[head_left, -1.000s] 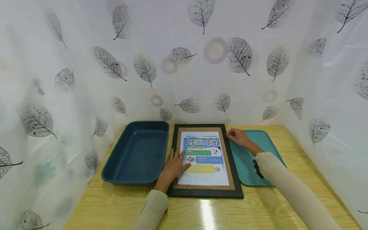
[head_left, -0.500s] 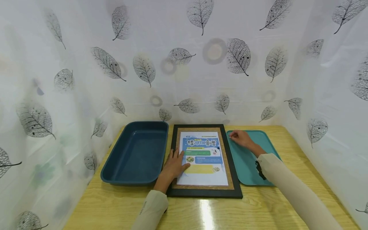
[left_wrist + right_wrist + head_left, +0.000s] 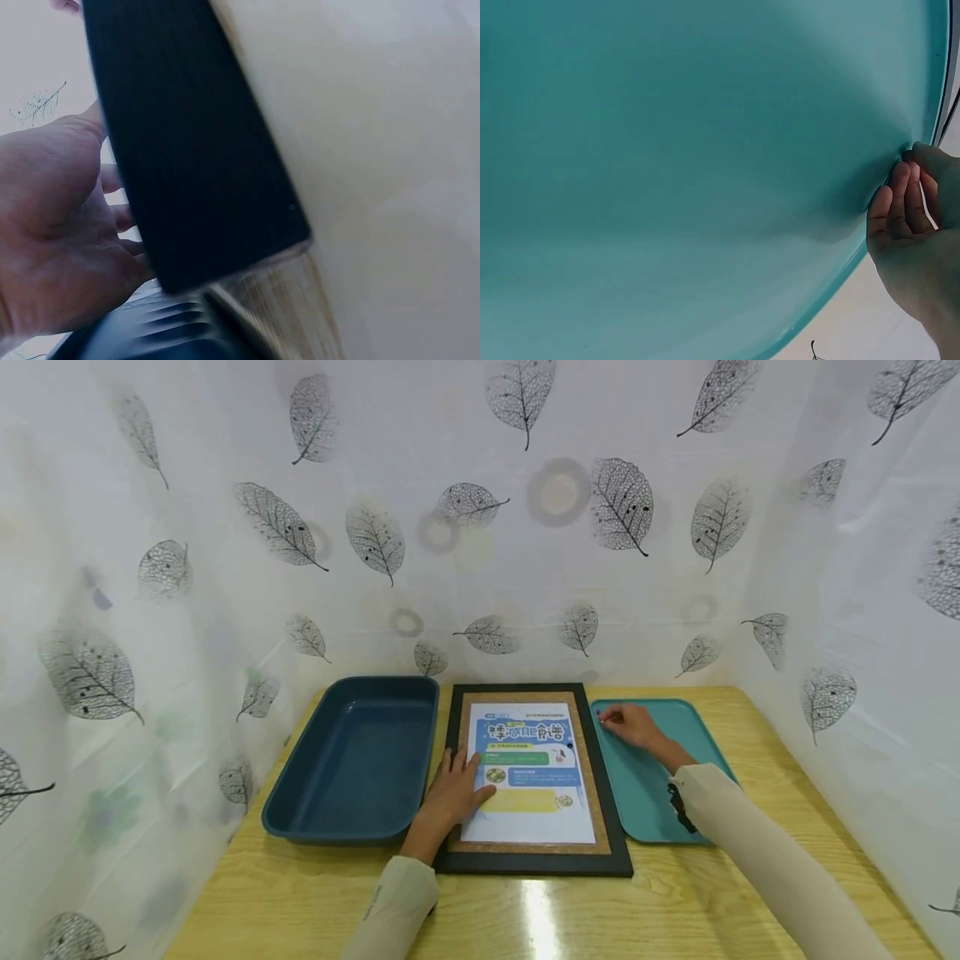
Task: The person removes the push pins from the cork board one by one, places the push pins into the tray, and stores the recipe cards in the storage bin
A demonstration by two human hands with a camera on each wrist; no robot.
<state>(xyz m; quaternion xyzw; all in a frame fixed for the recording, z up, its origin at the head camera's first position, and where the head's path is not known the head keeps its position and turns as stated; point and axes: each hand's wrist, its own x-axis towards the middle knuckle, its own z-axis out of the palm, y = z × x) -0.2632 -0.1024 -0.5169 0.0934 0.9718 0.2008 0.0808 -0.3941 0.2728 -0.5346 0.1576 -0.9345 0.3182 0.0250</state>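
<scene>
My left hand rests spread over the left side of a black-framed cork board, its fingertips at the edge of a printed poster sheet. The left wrist view shows the palm beside the black frame bar. A small round black spot shows on the sheet's right side. My right hand is at the far left corner of a teal tray, thumb and fingertips pinched together. A tiny dark object shows at those fingertips in the right wrist view; its kind is too small to tell.
A deep dark-blue bin stands left of the board. All three sit on a light wooden table. White curtains with leaf prints enclose the back and both sides.
The right hand has moved slightly right, from the board's right edge onto the tray's far left corner, and now dips a little lower there. The left hand stays in place.
</scene>
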